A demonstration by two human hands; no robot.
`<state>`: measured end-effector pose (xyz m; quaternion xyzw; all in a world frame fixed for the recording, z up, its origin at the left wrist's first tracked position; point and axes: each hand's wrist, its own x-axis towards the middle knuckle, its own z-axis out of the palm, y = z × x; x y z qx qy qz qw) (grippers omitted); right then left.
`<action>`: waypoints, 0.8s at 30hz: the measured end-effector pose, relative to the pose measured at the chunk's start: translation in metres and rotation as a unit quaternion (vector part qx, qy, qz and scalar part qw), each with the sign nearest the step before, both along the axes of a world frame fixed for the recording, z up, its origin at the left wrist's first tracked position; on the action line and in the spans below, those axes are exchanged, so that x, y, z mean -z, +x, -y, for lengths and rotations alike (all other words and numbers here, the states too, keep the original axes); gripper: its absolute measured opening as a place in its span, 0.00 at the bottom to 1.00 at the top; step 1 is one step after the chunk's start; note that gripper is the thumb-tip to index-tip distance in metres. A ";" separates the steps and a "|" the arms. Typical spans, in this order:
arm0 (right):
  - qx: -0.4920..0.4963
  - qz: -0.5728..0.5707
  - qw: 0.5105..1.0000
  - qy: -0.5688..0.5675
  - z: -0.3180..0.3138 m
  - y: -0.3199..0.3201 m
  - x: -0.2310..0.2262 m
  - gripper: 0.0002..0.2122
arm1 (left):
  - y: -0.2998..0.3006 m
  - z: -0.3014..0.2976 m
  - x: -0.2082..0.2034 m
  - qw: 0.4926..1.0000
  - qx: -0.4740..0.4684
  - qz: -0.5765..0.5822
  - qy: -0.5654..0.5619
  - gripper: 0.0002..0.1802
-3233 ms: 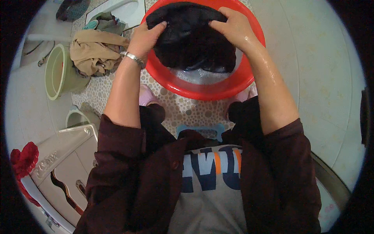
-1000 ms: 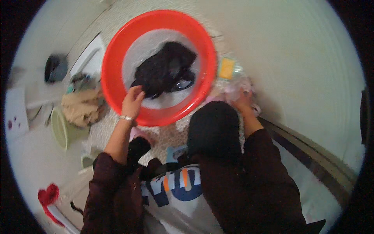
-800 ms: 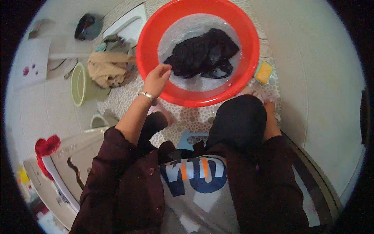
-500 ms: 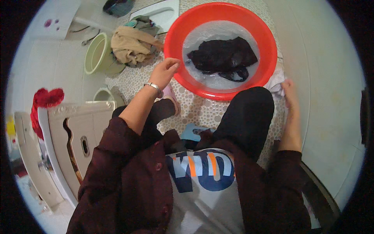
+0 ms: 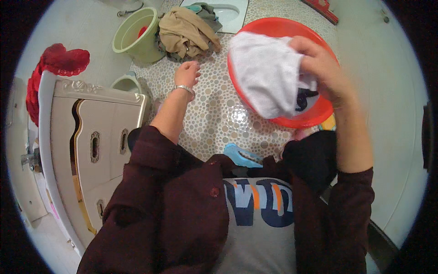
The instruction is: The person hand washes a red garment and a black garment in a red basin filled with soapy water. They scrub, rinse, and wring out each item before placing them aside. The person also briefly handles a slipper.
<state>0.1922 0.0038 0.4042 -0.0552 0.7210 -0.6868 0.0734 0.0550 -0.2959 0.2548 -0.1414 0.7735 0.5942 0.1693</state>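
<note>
My right hand [image 5: 321, 68] grips a white cloth [image 5: 269, 68], which hangs in loose folds over the left part of a large red basin [image 5: 315, 33]. Below that hand a small dark patch [image 5: 305, 98] shows beside the cloth; whether it is the dark garment in the basin or part of the cloth, I cannot tell. Most of the basin's inside is hidden behind the cloth and my hand. Empty, with its fingers loosely bent and somewhat apart, my left hand [image 5: 187, 76] hovers over the pebble-patterned floor [image 5: 210, 105], just short of a tan and grey-green clothes pile [image 5: 185, 32].
A pale green bucket [image 5: 137, 39] with something red inside stands beside the pile. Behind it lies a white squat toilet [image 5: 235, 16]. A cream cabinet [image 5: 109, 132] with a red cloth [image 5: 64, 61] flanks my left. A light blue stool [image 5: 242, 156] shows between my legs.
My right hand has brought the white cloth up from beside the basin's right side to over it. My left hand has moved away from the rim. The view has shifted, turning rightward.
</note>
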 end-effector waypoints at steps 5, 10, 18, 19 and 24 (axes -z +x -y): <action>-0.101 0.112 0.985 0.088 0.106 -0.089 0.104 0.15 | -0.017 0.071 0.141 0.981 -0.159 0.089 0.064 0.17; 0.028 -0.176 0.902 0.394 0.145 -0.098 0.258 0.20 | 0.029 0.046 0.192 0.964 -0.069 0.065 -0.247 0.29; -0.021 -0.230 0.812 0.535 0.123 -0.115 0.310 0.18 | 0.005 0.019 0.257 0.901 0.205 -0.136 -0.356 0.47; -0.023 -0.226 0.819 0.527 0.120 -0.116 0.317 0.18 | -0.007 0.014 0.262 0.891 0.228 -0.118 -0.374 0.47; -0.027 -0.203 0.834 0.512 0.121 -0.118 0.329 0.17 | -0.051 -0.030 0.273 0.800 0.417 -0.064 -0.426 0.49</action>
